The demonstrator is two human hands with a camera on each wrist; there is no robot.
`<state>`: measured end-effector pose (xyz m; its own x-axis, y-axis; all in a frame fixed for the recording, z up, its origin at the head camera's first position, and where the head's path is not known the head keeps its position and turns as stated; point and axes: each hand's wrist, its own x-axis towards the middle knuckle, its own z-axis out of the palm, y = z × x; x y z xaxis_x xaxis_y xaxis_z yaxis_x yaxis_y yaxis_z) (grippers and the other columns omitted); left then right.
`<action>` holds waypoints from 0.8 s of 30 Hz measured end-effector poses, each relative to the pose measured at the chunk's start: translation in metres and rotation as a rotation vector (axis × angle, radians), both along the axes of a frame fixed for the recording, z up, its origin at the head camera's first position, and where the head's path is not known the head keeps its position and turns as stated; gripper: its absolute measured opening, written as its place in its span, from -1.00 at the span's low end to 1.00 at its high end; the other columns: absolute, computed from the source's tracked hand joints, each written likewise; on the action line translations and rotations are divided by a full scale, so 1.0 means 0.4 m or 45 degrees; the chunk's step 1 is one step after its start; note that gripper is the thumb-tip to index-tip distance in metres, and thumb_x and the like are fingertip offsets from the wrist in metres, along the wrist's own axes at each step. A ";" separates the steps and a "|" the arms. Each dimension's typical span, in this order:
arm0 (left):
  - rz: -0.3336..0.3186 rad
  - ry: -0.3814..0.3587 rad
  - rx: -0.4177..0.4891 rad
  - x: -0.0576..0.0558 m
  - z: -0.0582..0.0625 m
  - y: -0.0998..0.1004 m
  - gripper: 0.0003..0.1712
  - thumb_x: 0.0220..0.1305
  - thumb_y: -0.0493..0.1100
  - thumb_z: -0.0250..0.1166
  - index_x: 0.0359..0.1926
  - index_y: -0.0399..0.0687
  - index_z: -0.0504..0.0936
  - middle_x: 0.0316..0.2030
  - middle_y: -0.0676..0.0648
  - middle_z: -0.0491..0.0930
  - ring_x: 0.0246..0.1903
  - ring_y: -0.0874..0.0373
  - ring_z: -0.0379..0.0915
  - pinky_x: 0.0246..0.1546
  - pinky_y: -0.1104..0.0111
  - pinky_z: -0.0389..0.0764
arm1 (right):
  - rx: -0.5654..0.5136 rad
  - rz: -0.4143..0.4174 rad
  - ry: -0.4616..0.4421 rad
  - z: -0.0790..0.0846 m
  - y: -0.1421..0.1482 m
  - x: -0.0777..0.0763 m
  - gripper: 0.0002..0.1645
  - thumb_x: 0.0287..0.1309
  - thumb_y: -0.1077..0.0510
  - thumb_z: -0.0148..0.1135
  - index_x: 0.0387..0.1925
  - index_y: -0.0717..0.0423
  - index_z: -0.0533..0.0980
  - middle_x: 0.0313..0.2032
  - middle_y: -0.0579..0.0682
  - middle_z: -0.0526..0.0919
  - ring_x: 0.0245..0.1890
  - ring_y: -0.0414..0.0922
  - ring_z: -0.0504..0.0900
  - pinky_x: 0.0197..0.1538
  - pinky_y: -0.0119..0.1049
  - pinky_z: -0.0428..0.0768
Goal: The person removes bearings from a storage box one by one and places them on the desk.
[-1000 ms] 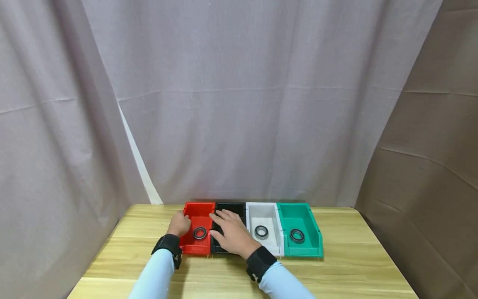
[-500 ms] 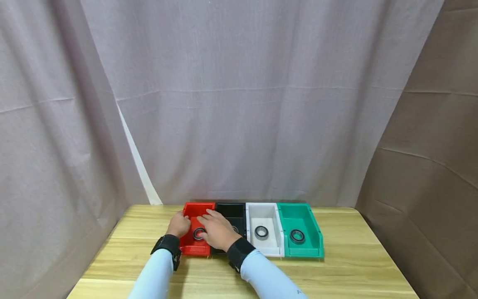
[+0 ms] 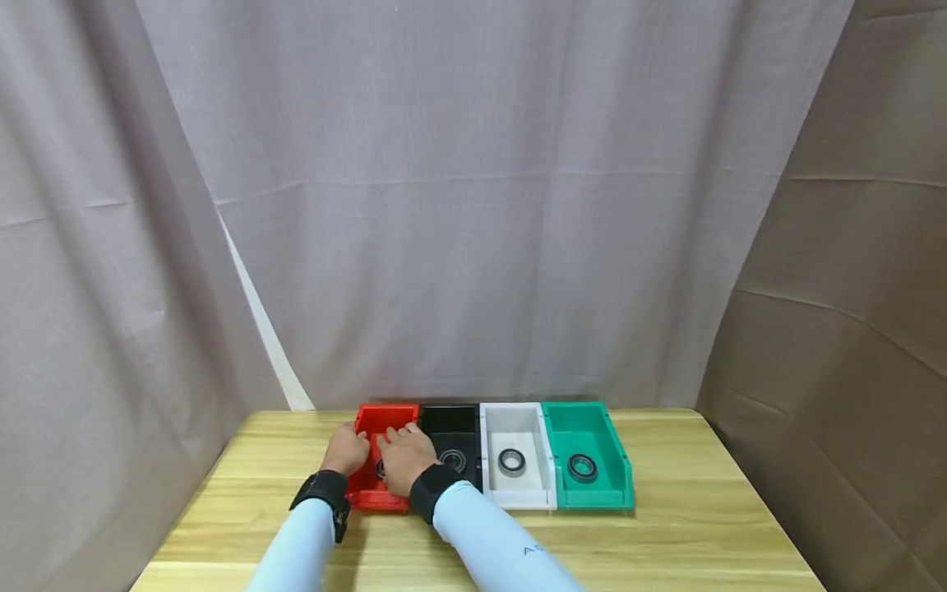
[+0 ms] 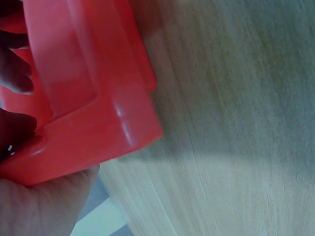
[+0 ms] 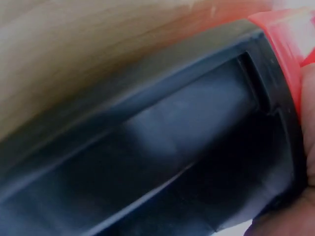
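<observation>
Pinching the left wall of the red bin (image 3: 377,500), the left hand (image 3: 346,450) shows on both sides of that wall in the left wrist view. The right hand (image 3: 409,460) lies over the red bin's right side; whether its grip is closed on anything, I cannot tell. The red bin stands on the bench (image 3: 629,551), low in the head frame and left of centre, with the black bin (image 3: 450,418), white bin (image 3: 518,499) and green bin (image 3: 595,499) side by side rightwards. Each holds a ring (image 3: 501,462); the red bin's is partly hidden by the right hand. Dark print on the right sleeve (image 3: 488,518), bottom centre, starts with "A"; the rest is too small to read.
</observation>
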<state>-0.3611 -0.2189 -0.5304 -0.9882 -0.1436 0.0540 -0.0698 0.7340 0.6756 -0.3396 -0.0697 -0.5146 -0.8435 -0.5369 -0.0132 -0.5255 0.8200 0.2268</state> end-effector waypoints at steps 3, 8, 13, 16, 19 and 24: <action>-0.001 0.007 -0.008 0.000 -0.005 0.004 -0.67 0.45 -0.29 0.11 -0.02 -0.56 0.61 -0.08 -0.49 0.72 -0.05 -0.39 0.68 0.14 -0.16 0.67 | 0.076 -0.045 -0.009 -0.013 -0.021 -0.010 -0.05 0.28 -0.36 0.34 0.61 -0.29 0.30 0.56 -0.27 0.42 0.56 -0.26 0.40 0.63 -0.28 0.22; 0.022 -0.031 0.021 0.001 0.000 0.003 -0.69 0.49 -0.28 0.11 -0.01 -0.51 0.61 -0.08 -0.46 0.72 -0.05 -0.34 0.68 0.14 -0.14 0.67 | 0.032 -0.052 0.048 -0.017 -0.038 -0.005 -0.39 0.24 -0.26 0.40 0.29 -0.24 0.63 0.24 -0.30 0.74 0.29 -0.29 0.64 0.57 -0.26 0.31; 0.023 -0.046 0.049 0.001 0.006 0.001 -0.71 0.52 -0.28 0.10 0.00 -0.48 0.60 -0.08 -0.42 0.72 -0.08 -0.27 0.65 0.15 -0.13 0.65 | -0.034 -0.038 0.081 -0.010 -0.038 0.000 -0.80 0.18 -0.16 0.45 -0.21 -0.24 0.77 -0.10 -0.30 0.84 0.04 -0.28 0.71 0.52 -0.25 0.38; 0.027 -0.047 0.057 0.003 0.007 0.000 -0.71 0.52 -0.29 0.10 0.01 -0.49 0.60 -0.07 -0.43 0.72 -0.08 -0.27 0.65 0.14 -0.13 0.65 | -0.048 -0.024 0.076 -0.013 -0.038 -0.002 -0.79 0.16 -0.15 0.48 -0.21 -0.21 0.77 -0.07 -0.27 0.83 0.09 -0.26 0.69 0.55 -0.23 0.37; 0.036 -0.052 0.059 0.004 0.003 -0.001 -0.72 0.51 -0.28 0.10 -0.01 -0.49 0.60 -0.09 -0.43 0.72 -0.11 -0.26 0.64 0.10 -0.10 0.66 | -0.059 -0.013 0.068 -0.021 -0.037 -0.005 -0.78 0.14 -0.15 0.49 -0.22 -0.20 0.77 -0.07 -0.25 0.83 0.09 -0.25 0.69 0.56 -0.22 0.37; 0.040 -0.065 0.064 0.003 -0.001 0.000 -0.72 0.53 -0.26 0.10 -0.02 -0.46 0.60 -0.08 -0.41 0.72 -0.12 -0.23 0.64 0.10 -0.10 0.67 | -0.084 -0.011 0.083 -0.032 -0.036 -0.012 -0.81 0.11 -0.15 0.49 -0.29 -0.21 0.77 -0.14 -0.25 0.82 0.03 -0.25 0.70 0.52 -0.22 0.39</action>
<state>-0.3598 -0.2191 -0.5309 -0.9845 -0.1755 -0.0043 -0.1272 0.6963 0.7064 -0.3446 -0.0841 -0.5273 -0.8461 -0.5275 0.0771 -0.5042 0.8387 0.2058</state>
